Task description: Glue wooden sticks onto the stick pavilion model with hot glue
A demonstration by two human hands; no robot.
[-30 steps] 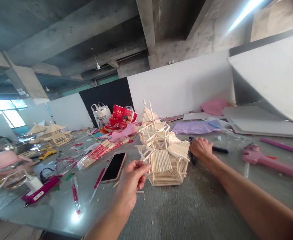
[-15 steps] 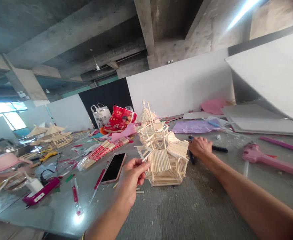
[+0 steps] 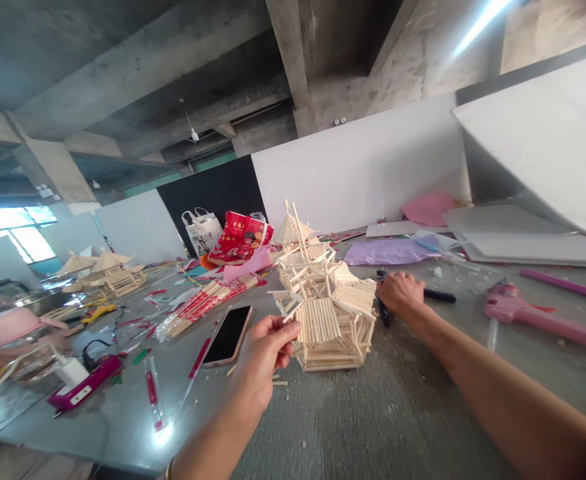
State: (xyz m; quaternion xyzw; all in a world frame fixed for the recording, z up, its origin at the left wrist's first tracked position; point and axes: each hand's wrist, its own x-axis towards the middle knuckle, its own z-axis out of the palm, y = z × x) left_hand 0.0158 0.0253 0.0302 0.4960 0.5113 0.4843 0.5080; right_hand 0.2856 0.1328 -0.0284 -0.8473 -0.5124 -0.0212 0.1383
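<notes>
1. The stick model [image 3: 320, 320] stood upright on the grey tabletop [image 3: 343, 427] in front of me, its lower left roof edge pinched between the thumb and fingers of my left hand [image 3: 263, 350].
2. My right hand [image 3: 403, 293] lay over a black tool [image 3: 440, 295] just beside the model's right side; I couldn't tell whether those fingers had closed on it.
3. Near my left hand, a phone [image 3: 227, 335] lay flat, with wrapped sticks [image 3: 200, 303] behind it.
4. Farther right rested a pink glue gun [image 3: 533, 315].
5. Behind the sticks sat a red bag [image 3: 240, 241].
</notes>
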